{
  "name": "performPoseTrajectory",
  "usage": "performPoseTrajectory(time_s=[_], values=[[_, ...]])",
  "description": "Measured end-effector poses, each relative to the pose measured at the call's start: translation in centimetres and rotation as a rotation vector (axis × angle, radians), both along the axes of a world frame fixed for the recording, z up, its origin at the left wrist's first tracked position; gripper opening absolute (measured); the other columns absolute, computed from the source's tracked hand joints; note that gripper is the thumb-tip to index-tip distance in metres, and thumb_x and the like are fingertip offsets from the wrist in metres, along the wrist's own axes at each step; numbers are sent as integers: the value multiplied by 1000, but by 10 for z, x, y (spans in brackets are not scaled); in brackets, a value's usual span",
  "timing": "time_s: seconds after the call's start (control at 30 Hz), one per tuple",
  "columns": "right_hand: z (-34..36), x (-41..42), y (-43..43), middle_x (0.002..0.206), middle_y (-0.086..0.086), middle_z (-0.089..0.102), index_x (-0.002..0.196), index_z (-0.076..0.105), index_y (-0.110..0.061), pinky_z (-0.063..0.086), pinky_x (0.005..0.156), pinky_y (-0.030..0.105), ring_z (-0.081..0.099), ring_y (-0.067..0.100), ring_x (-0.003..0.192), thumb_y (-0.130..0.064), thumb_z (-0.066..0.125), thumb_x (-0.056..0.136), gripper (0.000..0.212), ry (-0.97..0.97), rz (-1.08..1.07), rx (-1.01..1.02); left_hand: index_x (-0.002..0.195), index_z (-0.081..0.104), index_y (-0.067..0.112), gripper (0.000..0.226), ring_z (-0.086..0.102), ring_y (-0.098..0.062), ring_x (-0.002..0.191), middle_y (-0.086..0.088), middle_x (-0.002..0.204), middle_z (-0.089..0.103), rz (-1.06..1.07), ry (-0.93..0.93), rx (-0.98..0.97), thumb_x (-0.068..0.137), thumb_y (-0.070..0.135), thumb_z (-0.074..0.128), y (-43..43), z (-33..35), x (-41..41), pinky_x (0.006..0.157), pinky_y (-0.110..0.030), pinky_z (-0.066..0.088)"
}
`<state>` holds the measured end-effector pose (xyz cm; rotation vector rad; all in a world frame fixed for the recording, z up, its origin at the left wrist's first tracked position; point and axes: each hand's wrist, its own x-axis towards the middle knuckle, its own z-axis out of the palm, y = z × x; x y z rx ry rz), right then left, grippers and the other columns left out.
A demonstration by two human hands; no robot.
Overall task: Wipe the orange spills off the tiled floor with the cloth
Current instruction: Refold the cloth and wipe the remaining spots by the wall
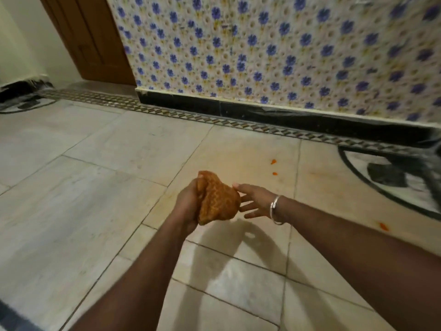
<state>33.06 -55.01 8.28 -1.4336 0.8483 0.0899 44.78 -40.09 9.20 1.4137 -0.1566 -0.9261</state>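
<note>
Forearms [143, 271] out; left hand [188, 206] grips cloth [218, 201], right hand [256, 203] spread wide beside it. Three orange spots [273, 161] unwiped, floor [95, 187] right.

1. The pale marble-tiled floor [95, 163] lies open to the left of and ahead of the arms.
2. Two small orange spots [273, 161] sit on bare tile beyond the right grip [253, 201], with a free path to them. A third orange smear [383, 226] lies on open floor right of the right forearm.
3. The blue-flowered tiled wall [262, 56] and its black skirting band [262, 113] close the far side.
4. A brown wooden door [95, 44] bounds the far left corner.
5. The crumpled orange cloth [219, 199], held above the floor in the left grip [188, 206], fills the gap between the two grips.
</note>
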Motion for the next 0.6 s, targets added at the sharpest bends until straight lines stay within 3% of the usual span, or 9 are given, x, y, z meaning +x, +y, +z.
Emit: performPoseTrajectory(time_s=[0.1,0.2,0.3,0.37,0.47,0.53,0.6], values=[[31,-12,-14,126,8,63,126,57,-26,55,91,43,64,29,113,-57,67,84,53,-138,-49,107,130,69,14,60,72,-39,111,-20,121,74,-159,121,-216,104,59,39,-17,29,-15,97,-58,56],[60,-19,-26,128,5,61,128,55,-26,53,94,45,60,28,114,-40,79,80,55,-234,-114,-37,137,65,22,67,69,-38,118,-16,128,72,-256,114,-311,98,71,41,-29,48,-27,102,-61,53],[79,-25,-37,121,5,65,122,58,-22,54,82,38,61,25,111,-26,81,80,48,-288,-170,-124,139,60,26,46,69,-35,119,-12,132,70,-258,-24,-323,101,52,53,-38,58,-41,96,-55,58],[83,-29,-41,120,5,64,121,57,-22,55,80,37,61,25,110,-23,82,79,48,-304,-196,-138,133,62,24,36,69,-34,115,-12,125,72,-215,-13,-320,102,40,54,-42,63,-47,90,-48,60],[86,-35,-42,125,3,59,124,52,-26,56,78,34,60,23,111,-30,84,77,56,-327,-215,-208,132,64,21,37,69,-36,115,-13,117,77,-151,83,-363,104,41,50,-46,67,-51,97,-54,56],[86,-37,-41,130,0,53,130,48,-30,52,76,28,56,19,111,-41,83,76,65,-276,-197,-401,135,63,20,44,70,-36,115,-14,119,76,-121,101,-365,106,48,46,-50,68,-53,102,-58,53],[82,-34,-41,130,0,47,130,46,-34,52,82,33,52,20,113,-50,81,75,68,-209,-252,-595,139,61,19,51,71,-34,115,-13,120,76,-100,95,-349,105,53,43,-54,67,-54,101,-55,54]])
